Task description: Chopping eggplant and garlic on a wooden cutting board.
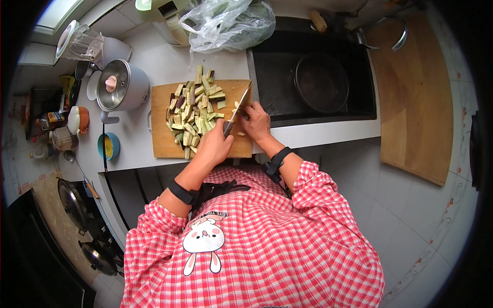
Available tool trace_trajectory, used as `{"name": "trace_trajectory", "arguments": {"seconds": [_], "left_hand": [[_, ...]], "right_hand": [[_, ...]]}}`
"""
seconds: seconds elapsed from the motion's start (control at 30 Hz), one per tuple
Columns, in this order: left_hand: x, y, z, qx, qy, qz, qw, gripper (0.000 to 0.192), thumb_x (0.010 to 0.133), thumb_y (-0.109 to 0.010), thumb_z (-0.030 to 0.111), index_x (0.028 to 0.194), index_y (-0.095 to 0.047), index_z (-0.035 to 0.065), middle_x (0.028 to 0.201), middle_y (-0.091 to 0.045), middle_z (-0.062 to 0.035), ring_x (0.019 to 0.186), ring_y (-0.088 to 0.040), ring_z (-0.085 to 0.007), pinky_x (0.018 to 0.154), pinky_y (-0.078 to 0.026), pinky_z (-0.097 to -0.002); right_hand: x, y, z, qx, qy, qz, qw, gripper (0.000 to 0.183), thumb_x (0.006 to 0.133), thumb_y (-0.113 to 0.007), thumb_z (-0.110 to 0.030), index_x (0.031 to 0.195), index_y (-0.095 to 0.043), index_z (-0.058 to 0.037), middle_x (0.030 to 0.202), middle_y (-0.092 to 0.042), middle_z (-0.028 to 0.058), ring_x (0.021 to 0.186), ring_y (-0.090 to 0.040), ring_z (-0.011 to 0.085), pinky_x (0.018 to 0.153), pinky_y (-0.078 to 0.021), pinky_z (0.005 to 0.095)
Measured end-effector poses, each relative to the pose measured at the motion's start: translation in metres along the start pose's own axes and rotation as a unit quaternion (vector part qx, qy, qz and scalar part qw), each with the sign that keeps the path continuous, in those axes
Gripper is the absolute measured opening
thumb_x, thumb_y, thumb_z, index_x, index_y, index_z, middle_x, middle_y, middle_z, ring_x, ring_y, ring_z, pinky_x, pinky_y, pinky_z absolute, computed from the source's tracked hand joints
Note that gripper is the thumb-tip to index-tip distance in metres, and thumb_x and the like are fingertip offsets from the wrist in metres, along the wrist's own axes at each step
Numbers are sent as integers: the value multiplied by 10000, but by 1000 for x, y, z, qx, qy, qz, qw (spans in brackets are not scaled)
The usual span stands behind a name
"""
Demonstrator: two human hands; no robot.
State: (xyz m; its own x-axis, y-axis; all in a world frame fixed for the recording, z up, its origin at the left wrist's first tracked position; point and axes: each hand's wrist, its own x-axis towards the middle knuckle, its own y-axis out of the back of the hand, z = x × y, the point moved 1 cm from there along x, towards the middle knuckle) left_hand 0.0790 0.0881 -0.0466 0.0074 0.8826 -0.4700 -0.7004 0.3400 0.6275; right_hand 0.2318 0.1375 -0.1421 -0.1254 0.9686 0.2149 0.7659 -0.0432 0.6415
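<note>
My left hand grips the dark handle of a kitchen knife, its blade slanting up and right over the right part of a wooden cutting board. Beside the blade, my right hand rests at the board's right edge with fingers bent downward. Small pale pieces that look like garlic cloves lie around these fingers; whether one is held is hidden. Cut eggplant pieces are heaped on the board's left and middle, some with purple skin.
Right of the board is a dark sink containing a round pan. A plastic bag sits behind. Leftward stand a lidded cooker, a blue bowl with yellow contents and a ladle. A wooden panel is far right.
</note>
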Motion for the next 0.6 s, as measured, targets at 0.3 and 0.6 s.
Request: {"name": "trace_trajectory", "arguments": {"seconds": [0.3,0.6], "left_hand": [[27,-17,-9,-20,-27,21,999,305,839,-554,160,1101,-481,22,676,-557,-175,619,-605,-333,578,-458,-422],[25,-18,-22,-100,0,28,995,290,859,-569,165,1119,-500,57,595,-527,-90,463,-543,-189,462,-429,-346]], "right_hand": [[-1,-2,7,-12,30,4,999,153,758,-709,-171,880,-689,-80,836,-585,103,678,-616,303,593,-501,380],[1,-3,7,30,-23,-18,999,181,753,-721,-174,891,-677,-65,842,-585,105,708,-622,304,621,-504,385]]}}
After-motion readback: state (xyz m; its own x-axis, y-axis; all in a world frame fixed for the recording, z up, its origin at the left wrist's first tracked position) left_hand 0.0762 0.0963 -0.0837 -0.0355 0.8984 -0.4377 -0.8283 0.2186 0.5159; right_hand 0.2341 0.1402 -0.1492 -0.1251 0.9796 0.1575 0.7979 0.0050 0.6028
